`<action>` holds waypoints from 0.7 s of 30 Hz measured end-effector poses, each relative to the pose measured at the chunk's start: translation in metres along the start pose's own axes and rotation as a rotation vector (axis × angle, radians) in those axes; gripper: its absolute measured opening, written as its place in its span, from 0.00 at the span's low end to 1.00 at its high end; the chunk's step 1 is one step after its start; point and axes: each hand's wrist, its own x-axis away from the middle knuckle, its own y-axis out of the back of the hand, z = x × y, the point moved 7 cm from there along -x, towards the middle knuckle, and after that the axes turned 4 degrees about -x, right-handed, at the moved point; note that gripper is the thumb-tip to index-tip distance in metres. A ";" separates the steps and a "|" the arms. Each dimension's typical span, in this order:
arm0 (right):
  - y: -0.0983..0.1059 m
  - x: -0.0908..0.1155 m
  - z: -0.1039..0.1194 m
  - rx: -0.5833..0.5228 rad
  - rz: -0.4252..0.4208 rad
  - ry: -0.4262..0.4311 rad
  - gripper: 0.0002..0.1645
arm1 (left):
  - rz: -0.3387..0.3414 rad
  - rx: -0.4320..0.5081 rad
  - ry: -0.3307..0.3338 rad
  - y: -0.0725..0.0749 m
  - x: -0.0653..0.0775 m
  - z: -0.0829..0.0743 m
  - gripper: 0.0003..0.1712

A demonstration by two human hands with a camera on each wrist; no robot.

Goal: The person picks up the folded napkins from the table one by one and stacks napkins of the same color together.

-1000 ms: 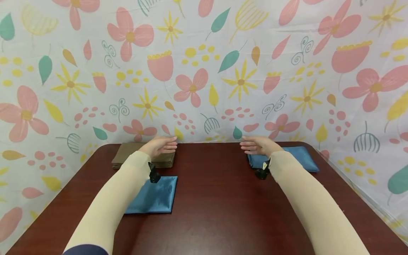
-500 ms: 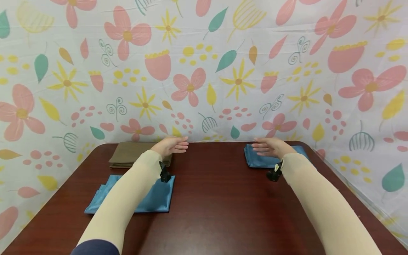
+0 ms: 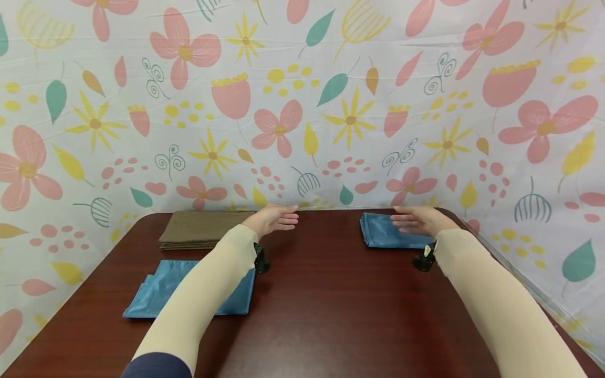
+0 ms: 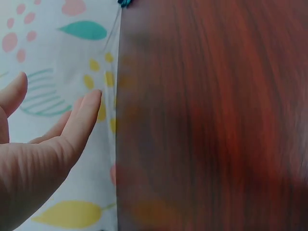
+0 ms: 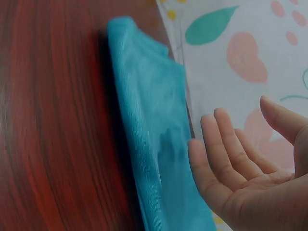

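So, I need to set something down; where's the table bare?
The table is barest between the left sleeve and right sleeve, bordered by the brown cloth, left blue cloth and right blue cloth. Crowded: the left side, and far right by the right hand.

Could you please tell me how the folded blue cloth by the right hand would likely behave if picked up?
The blue cloth is probably floppy, since its folded edge looks soft and rounded. It may open out if one layer is pinched, as layered edges show at one end. It seems unlikely to roll or tip, lying flat on the table.
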 end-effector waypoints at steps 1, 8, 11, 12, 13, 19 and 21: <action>0.003 0.001 -0.001 0.010 -0.005 0.002 0.47 | 0.006 0.005 0.001 -0.004 -0.001 0.001 0.34; 0.021 0.012 -0.002 0.098 0.021 0.018 0.52 | 0.053 0.019 -0.013 -0.026 -0.005 0.007 0.37; 0.030 0.016 -0.003 0.095 0.029 0.016 0.54 | 0.054 0.033 -0.016 -0.033 -0.007 0.010 0.40; 0.033 0.016 -0.004 0.088 0.023 0.016 0.54 | 0.051 0.036 -0.016 -0.035 -0.008 0.011 0.40; 0.037 0.016 -0.004 0.064 0.013 0.015 0.55 | 0.046 0.039 -0.014 -0.037 -0.009 0.012 0.39; 0.061 0.019 -0.012 -0.048 -0.061 -0.004 0.54 | 0.061 0.052 0.004 -0.052 -0.015 0.021 0.36; 0.066 0.019 -0.015 -0.065 -0.069 -0.017 0.52 | 0.071 0.056 0.005 -0.056 -0.016 0.023 0.36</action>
